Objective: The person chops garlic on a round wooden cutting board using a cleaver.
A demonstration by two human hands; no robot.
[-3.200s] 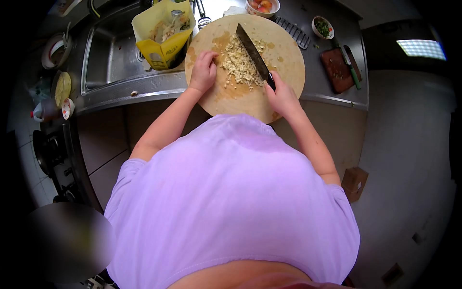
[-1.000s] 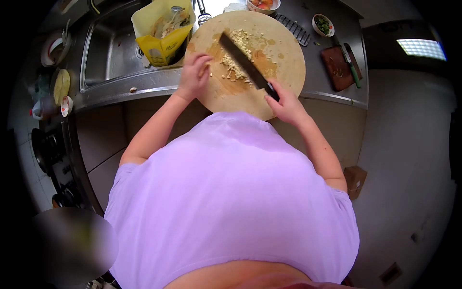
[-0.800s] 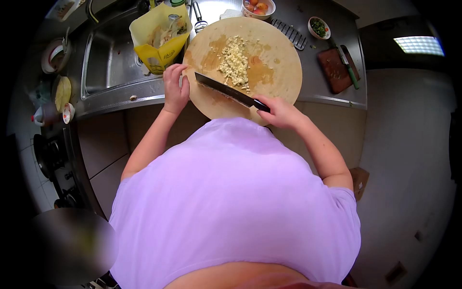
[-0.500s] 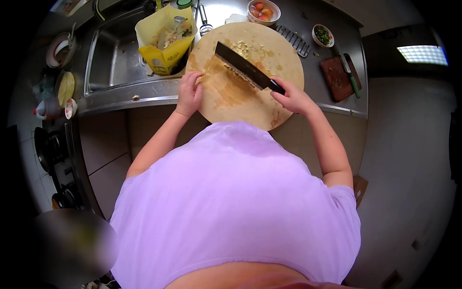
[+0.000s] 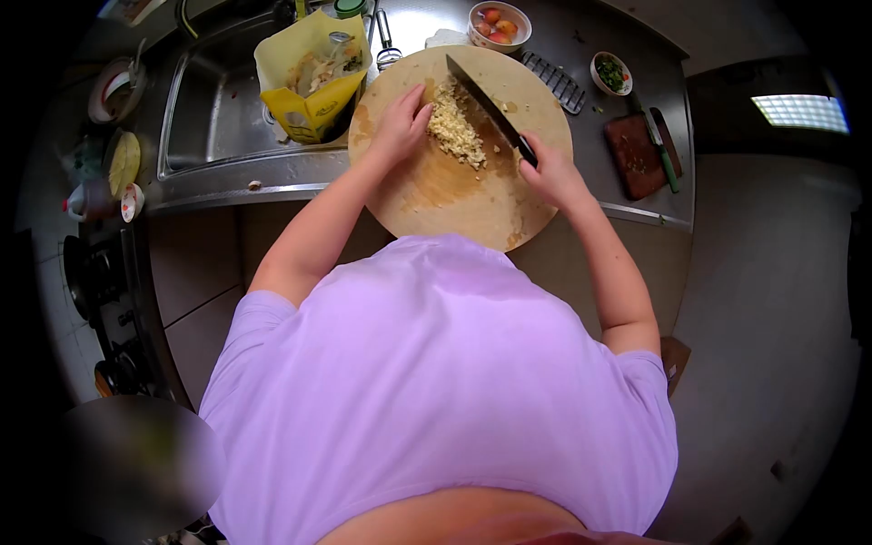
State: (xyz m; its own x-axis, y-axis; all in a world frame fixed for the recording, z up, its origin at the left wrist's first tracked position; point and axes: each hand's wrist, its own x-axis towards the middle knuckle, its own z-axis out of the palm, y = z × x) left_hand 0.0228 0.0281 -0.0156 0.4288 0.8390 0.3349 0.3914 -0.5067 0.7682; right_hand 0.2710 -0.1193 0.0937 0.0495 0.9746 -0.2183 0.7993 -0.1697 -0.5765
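Note:
My right hand (image 5: pixel 552 174) is wrapped round the black handle of a cleaver (image 5: pixel 484 102). Its dark blade slants up and to the left over the round wooden chopping board (image 5: pixel 436 213), with the edge-on blade just right of a heap of finely chopped garlic (image 5: pixel 457 136). On the other side of the heap is my left hand (image 5: pixel 402 125), fingers stretched forward and thumb apart, close to the garlic. A few loose bits lie scattered on the board to the right of the heap.
Left of the board, a yellow bag (image 5: pixel 313 113) of scraps stands beside the steel sink (image 5: pixel 213 109). Behind the board sits a bowl of fruit (image 5: pixel 500 29). To the right are a metal rack (image 5: pixel 556 82), a small bowl of chopped greens (image 5: pixel 610 73) and a green-handled knife (image 5: pixel 668 159) on a brown board (image 5: pixel 633 168).
My left hand has moved from the board's left edge in beside the garlic. The cleaver has swung steeper and to the right, and the garlic now lies gathered in a heap.

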